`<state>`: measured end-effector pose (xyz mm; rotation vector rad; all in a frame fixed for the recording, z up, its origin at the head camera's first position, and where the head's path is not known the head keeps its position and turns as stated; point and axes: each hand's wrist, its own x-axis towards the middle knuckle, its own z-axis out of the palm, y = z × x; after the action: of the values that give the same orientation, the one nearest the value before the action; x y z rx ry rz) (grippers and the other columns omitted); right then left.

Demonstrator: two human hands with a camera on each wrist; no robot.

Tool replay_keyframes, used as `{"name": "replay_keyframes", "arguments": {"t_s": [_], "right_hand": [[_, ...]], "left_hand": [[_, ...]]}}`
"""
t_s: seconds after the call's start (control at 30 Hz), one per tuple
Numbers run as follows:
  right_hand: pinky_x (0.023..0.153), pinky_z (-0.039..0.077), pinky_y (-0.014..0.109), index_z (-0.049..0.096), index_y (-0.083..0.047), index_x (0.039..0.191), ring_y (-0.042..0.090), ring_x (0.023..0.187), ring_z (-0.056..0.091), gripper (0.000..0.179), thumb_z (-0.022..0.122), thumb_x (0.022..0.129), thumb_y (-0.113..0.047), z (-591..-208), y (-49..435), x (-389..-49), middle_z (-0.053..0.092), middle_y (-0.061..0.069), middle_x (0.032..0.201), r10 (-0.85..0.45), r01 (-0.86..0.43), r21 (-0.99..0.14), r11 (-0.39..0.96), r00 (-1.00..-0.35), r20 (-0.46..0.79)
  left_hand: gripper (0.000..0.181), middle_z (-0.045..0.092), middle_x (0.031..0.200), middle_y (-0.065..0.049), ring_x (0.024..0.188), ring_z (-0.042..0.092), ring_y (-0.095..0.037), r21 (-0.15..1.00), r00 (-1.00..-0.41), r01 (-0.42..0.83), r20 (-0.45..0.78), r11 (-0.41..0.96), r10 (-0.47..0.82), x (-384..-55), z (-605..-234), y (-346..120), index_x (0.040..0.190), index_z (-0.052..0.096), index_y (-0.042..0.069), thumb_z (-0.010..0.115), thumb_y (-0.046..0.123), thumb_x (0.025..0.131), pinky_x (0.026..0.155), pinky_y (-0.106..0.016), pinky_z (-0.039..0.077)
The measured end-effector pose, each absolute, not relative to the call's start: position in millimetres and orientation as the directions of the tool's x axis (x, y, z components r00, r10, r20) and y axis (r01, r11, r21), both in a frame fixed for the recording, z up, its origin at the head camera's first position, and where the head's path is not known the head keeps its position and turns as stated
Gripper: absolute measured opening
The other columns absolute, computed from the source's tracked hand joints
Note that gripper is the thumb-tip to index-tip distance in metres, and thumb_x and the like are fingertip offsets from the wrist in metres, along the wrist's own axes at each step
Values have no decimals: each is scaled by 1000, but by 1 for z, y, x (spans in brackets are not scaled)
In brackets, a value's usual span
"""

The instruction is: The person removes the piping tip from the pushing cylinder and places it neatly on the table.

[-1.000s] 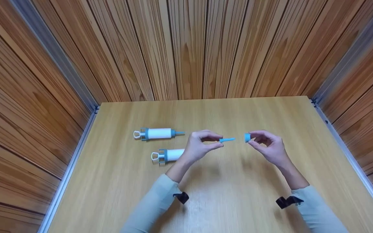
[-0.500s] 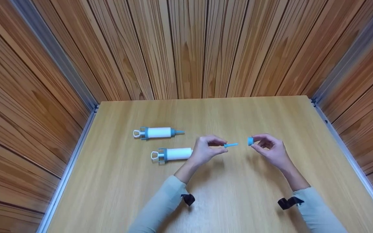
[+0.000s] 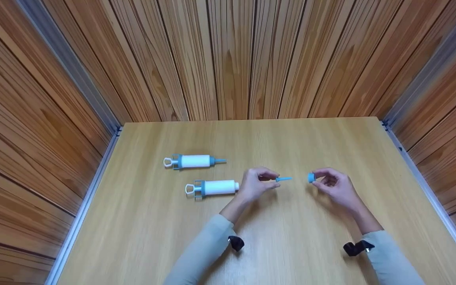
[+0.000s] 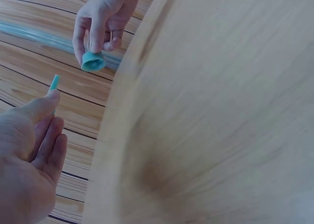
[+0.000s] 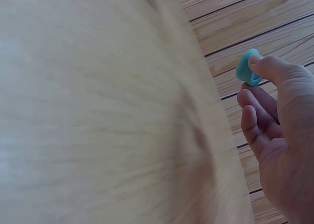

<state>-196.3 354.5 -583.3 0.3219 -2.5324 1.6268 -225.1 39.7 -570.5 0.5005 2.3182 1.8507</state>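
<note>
My left hand (image 3: 253, 184) pinches a slim blue nozzle (image 3: 284, 179) between thumb and fingertips, its narrow end pointing right. Opposite it, my right hand (image 3: 337, 189) pinches a short blue round cap (image 3: 311, 177) by its edge. A gap separates the two parts, both held above the table. In the left wrist view the cap (image 4: 93, 62) shows a hollow, wider mouth. The right wrist view has the cap (image 5: 248, 67) between thumb and fingers. Just left of my left hand lies a white-barrelled syringe (image 3: 219, 187) with a bare white front end, close to the hand.
Farther back on the wooden table (image 3: 141, 237) lies a second white syringe (image 3: 195, 161), with a blue front cap and nozzle fitted. Both syringes have loop handles on the left. Plank walls (image 3: 232, 59) with metal corner strips enclose the back and sides.
My left hand has moved right and slightly nearer with the nozzle, uncovering the nearer syringe's front end. My right hand has shifted slightly right and nearer with the cap. Both grips persist.
</note>
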Motion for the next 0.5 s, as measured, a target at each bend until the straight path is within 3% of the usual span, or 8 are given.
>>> {"name": "replay_keyframes", "arguments": {"t_s": [0.2,0.33,0.5], "right_hand": [[74,58,16,75,3,132,2,86,68,31,80,102,0,-588,364,-193,78,1,113,-122,-207,-873,441,-978,170],[74,58,16,74,4,134,3,86,68,33,80,102,-1,-588,368,-193,77,3,114,-122,-180,-872,455,-983,139],[74,59,17,73,2,136,4,88,68,33,79,104,-3,-589,373,-190,76,15,118,-133,-144,-864,482,-987,90]], "left_hand": [[21,87,117,-7,109,80,-12,965,-941,137,56,225,335,-225,-580,41,116,87,9,90,7,95,100,-27,66],[22,87,117,-6,109,80,-12,962,-939,138,51,238,339,-224,-584,43,116,87,10,91,7,94,100,-27,66],[22,87,117,-4,108,79,-11,954,-938,130,31,270,345,-223,-589,46,116,88,13,91,8,94,100,-28,66]]}}
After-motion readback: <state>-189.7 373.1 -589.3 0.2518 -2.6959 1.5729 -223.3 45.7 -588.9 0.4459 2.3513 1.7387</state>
